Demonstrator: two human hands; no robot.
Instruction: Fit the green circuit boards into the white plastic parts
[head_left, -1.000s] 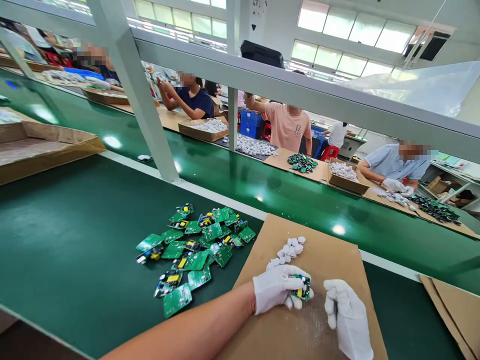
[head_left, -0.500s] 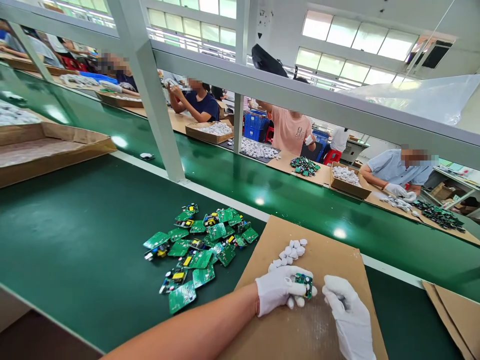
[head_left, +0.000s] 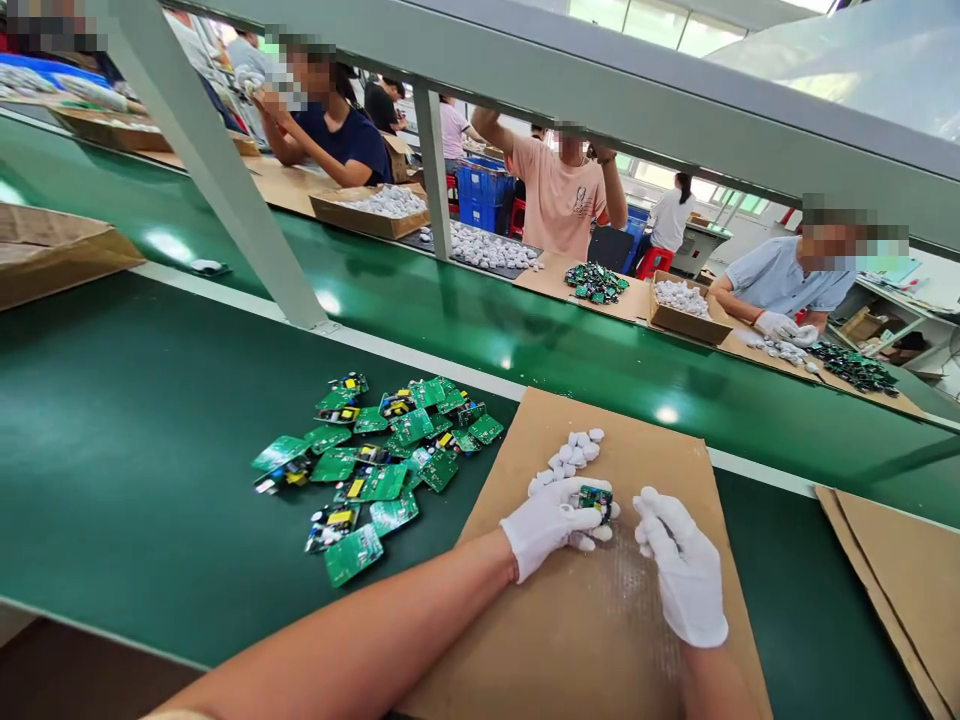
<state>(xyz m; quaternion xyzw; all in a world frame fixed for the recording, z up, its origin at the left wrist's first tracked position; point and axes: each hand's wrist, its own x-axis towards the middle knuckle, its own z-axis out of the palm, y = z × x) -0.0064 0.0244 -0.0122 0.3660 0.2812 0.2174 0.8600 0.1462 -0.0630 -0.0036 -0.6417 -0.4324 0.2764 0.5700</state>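
Note:
Both my hands wear white gloves and rest over a brown cardboard sheet point(head_left: 660, 450) on the green table. My left hand point(head_left: 551, 525) is closed on a small green circuit board point(head_left: 595, 497) with a white plastic piece under its fingers. My right hand point(head_left: 679, 565) lies just to the right of it, fingers curled; nothing shows in them. A small heap of white plastic caps point(head_left: 570, 455) sits on the cardboard just beyond my left hand. A pile of green circuit boards point(head_left: 375, 460) lies on the table to the left.
A green conveyor belt point(head_left: 525, 340) runs across behind the table, with a grey frame post point(head_left: 217, 180) on the left. Several other people work on its far side with boxes of white parts point(head_left: 375, 205) and boards. More cardboard point(head_left: 900, 560) lies at the right.
The camera has tilted down, so everything sits higher in view. My left hand has turned the circuit board slightly, and my right hand has drawn a little nearer to it.

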